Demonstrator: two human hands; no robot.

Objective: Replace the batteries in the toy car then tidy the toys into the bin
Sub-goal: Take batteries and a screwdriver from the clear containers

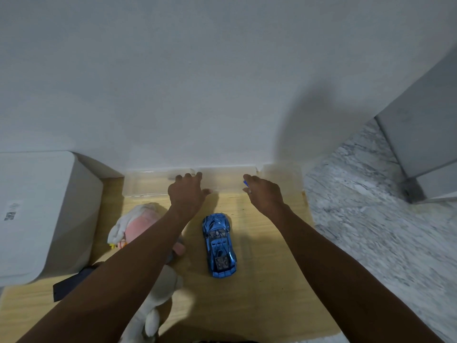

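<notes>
**Hands at the Clear Bin: Risks and Pose**

Both hands are extended to the clear bin (pixel 153 181) at the wall. Left hand (pixel 188 191) is laid over its near rim, fingers curled. Right hand (pixel 264 191) pinches a small blue item (pixel 245 182), unidentified. Blue toy car (pixel 219 243) rests upright on the wooden table (pixel 272 268), near the plush toys (pixel 138 224). If pulled carelessly, the light bin could slide into the car, or the pinched item could be dropped.
</notes>
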